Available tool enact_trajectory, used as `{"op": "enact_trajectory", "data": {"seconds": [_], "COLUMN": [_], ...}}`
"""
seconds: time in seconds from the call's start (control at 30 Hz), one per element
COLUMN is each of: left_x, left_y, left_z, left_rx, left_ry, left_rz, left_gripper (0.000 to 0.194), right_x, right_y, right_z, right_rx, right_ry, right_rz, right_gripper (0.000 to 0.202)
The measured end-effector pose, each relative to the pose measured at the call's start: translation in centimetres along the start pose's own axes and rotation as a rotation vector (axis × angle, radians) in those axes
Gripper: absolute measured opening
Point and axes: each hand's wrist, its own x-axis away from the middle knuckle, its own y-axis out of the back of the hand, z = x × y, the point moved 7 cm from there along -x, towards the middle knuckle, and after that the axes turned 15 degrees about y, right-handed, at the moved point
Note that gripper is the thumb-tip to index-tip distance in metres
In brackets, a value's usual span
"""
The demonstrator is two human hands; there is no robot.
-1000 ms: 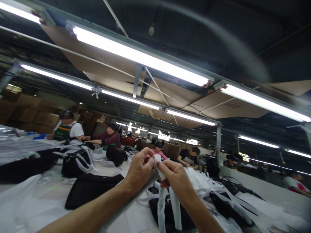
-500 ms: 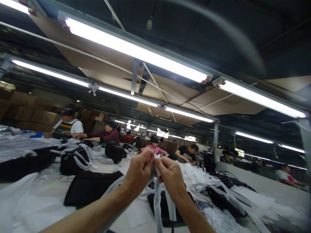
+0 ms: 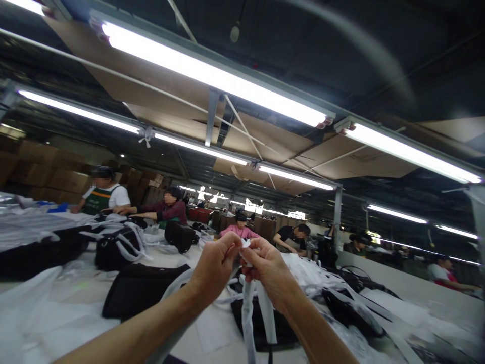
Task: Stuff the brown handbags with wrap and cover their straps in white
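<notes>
My left hand and my right hand meet in front of me at chest height, both closed in a pinch. Between the fingertips is the top of a white wrapped strap, with a small white fold showing there. Its long pale ends hang down below my hands, one ending in a dark tip. Beneath lies a black bag, partly hidden by the strap and my right forearm. Another flat black bag rests on the table left of my left forearm.
White wrapping covers much of the table. A black bag with white-wrapped handles stands left; more wrapped straps and a dark bag lie right. Several co-workers, one in a pink top, work across the table.
My right hand has shifted slightly right and its fingers have rolled, showing more of the white fold. The hanging ends have swung a little to the right. My left hand keeps its pinch.
</notes>
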Motion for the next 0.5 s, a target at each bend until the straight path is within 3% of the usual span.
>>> {"op": "enact_trajectory", "data": {"seconds": [0.17,0.27,0.4,0.5], "left_x": [-0.8,-1.2,-1.3,-1.3], "left_y": [0.4,0.4,0.5,0.6], "left_z": [0.0,0.2,0.3,0.1], "left_rx": [-0.059,-0.083,-0.1,-0.134], "left_ry": [-0.022,-0.033,-0.053,-0.091], "left_rz": [-0.002,-0.002,-0.005,-0.006], "left_gripper": [0.013,0.013,0.014,0.014], "right_x": [-0.3,-0.8,-2.2,-3.2], "right_y": [-0.5,-0.8,-0.8,-0.4], "right_z": [0.4,0.8,1.9,3.0], "right_rx": [-0.157,-0.102,0.248,0.401], "right_ry": [-0.129,-0.165,0.027,0.187], "right_rz": [0.012,0.062,0.176,0.161], "right_gripper": [0.037,0.031,0.03,0.021]}}
